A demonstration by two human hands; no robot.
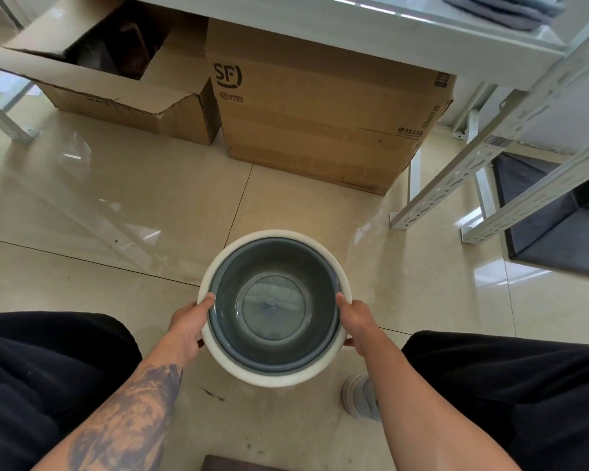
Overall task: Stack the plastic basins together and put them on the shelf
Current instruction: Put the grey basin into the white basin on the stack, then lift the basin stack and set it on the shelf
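Basins sit nested, grey basin [272, 300] inside white basin [340, 277]. Left hand [187, 322] and right hand [356, 319] clasp opposite rims; the shelf [371, 49] lies ahead, above.

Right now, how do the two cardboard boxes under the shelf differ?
The left box is open, its flaps spread and dark contents showing; the right box is closed. The right box looks taller and bulkier than the left box. The right box shows a large SF logo on its face; the left box shows no clear logo. Both are brown cardboard, standing side by side on the tiled floor.
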